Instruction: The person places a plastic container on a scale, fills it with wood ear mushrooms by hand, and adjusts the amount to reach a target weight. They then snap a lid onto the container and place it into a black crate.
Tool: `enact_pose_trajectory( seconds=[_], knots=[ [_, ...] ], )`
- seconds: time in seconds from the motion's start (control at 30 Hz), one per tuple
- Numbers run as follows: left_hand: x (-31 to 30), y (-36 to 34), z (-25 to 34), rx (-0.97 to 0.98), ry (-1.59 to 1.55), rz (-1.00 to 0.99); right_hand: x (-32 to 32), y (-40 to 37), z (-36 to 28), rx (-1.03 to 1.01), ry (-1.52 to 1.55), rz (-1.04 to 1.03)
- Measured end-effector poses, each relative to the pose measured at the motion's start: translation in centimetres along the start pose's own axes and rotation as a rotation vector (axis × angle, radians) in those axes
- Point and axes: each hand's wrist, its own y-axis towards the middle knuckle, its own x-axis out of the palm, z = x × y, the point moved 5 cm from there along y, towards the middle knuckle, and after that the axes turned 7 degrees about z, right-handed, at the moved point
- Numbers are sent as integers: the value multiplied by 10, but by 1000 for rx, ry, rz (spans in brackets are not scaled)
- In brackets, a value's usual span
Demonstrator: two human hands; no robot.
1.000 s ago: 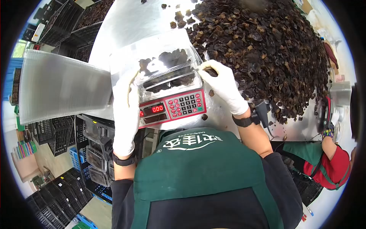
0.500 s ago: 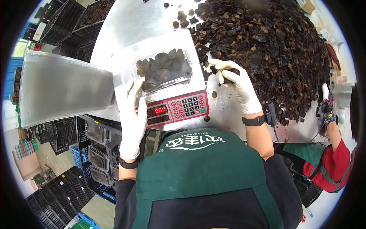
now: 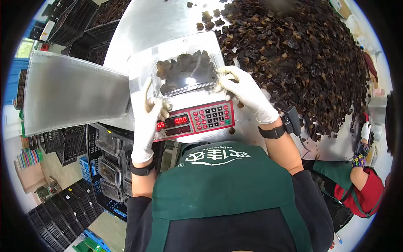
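A clear plastic box (image 3: 200, 87) of dark wood ear mushrooms (image 3: 184, 69) sits on the pan of a red-and-white digital scale (image 3: 212, 119). Light glints off clear plastic over the mushrooms. My gloved left hand (image 3: 149, 115) is at the box's front left corner, one finger stretched along the left side and the others curled in. At the front right corner, my gloved right hand (image 3: 241, 89) pinches the box's edge with thumb and fingers. Part of the scale's red display is covered by my left hand.
A large heap of wood ear mushrooms (image 3: 298, 63) covers the right of the metal table (image 3: 147, 25). Stacked clear plastic boxes (image 3: 75, 94) lie at left. Black crates (image 3: 63, 210) and filled boxes (image 3: 110, 170) stand below. A co-worker's gloved hand (image 3: 366, 131) is far right.
My right hand has left the mushroom heap and come left to the box's edge. My left hand's fingers have curled in at the front corner. The scale and box appear shifted slightly right in view.
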Motion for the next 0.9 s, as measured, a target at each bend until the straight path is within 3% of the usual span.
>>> enact_pose_trajectory(
  seconds=[0.43, 0.57, 0.77, 0.9],
  knots=[
    [21, -10, 4, 37, -247, 90, -4, 2, 8, 13, 184, 44],
    [17, -13, 9, -55, -148, 33, -11, -4, -6, 101, 149, -4],
    [7, -17, 6, -47, -51, -19, -18, -11, -4, 103, 61, 42],
    [3, -15, 22, 505, 627, 228, -17, -10, -14, -6, -21, 83]
  ],
)
